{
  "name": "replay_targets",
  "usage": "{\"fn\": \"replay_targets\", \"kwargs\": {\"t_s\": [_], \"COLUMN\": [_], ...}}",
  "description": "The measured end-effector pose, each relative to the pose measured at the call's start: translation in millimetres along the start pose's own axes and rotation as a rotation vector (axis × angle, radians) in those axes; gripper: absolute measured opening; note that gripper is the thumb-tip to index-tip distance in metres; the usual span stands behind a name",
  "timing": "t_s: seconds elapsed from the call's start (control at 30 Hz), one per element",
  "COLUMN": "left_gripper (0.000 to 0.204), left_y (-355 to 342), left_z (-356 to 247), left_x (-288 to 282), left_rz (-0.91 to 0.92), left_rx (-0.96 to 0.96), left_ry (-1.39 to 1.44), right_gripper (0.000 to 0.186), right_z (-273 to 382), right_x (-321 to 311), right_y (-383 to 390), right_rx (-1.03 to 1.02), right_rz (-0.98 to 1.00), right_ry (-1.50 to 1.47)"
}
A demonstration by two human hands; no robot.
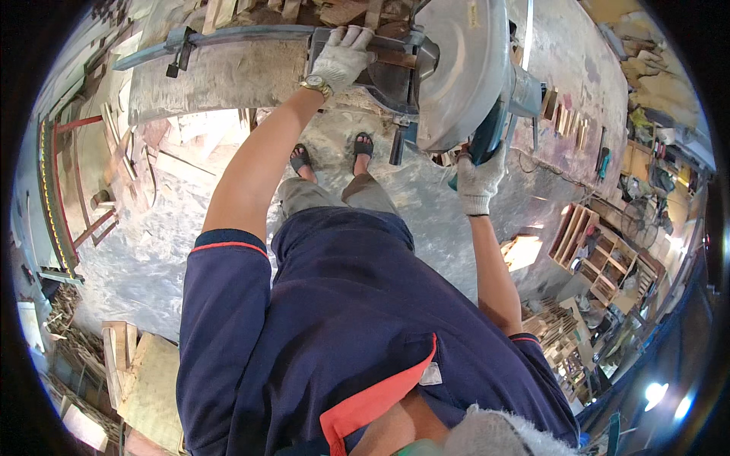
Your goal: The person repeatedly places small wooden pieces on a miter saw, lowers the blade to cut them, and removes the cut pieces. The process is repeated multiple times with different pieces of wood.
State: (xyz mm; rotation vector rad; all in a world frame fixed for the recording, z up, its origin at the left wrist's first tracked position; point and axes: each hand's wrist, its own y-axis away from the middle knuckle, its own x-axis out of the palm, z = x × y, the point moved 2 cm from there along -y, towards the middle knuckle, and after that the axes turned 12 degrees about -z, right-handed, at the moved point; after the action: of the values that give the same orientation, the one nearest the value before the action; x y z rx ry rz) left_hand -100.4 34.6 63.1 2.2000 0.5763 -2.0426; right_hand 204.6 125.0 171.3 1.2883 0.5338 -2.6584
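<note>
A large mitre saw with a grey blade guard (464, 68) stands on the workbench (205, 80) in front of me. My left hand (344, 59), in a white work glove, presses on the saw's base left of the guard, its fingers over the fence. Under its thumb side lies a short piece of wood (395, 58), reaching toward the blade; part of it is hidden by the glove. My right hand (480, 181), also gloved, is closed around the teal saw handle (488, 135) at the guard's near right side.
A long metal fence rail (228, 33) with a clamp stop (180, 52) runs left from the saw. Wood offcuts (293, 9) lie behind it. Small wood blocks (566, 121) stand on the bench at right. Wooden crates (604, 258) and boards (156, 380) lie around the floor.
</note>
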Motion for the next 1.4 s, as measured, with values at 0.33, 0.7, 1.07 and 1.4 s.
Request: {"fn": "replay_targets", "kwargs": {"t_s": [0.33,0.7,1.07,1.4], "left_gripper": [0.027,0.023,0.019,0.036], "left_y": [1,8,81,140], "left_z": [5,-4,-44,-127], "left_x": [3,8,25,-5], "left_rz": [-0.090,-0.238,-0.322,-0.249], "left_rx": [0.045,-0.023,-0.141,-0.264], "left_ry": [0.032,0.034,0.180,0.825], "right_gripper": [0.053,0.053,0.019,0.035], "right_z": [-41,50,102,-51], "right_x": [31,-51,-92,72], "right_y": [14,-45,-200,1], "right_rx": [0.032,-0.108,-0.161,0.306], "right_rz": [0.003,0.143,0.390,0.767], "right_ry": [-0.077,-0.167,-0.771,-0.513]}}
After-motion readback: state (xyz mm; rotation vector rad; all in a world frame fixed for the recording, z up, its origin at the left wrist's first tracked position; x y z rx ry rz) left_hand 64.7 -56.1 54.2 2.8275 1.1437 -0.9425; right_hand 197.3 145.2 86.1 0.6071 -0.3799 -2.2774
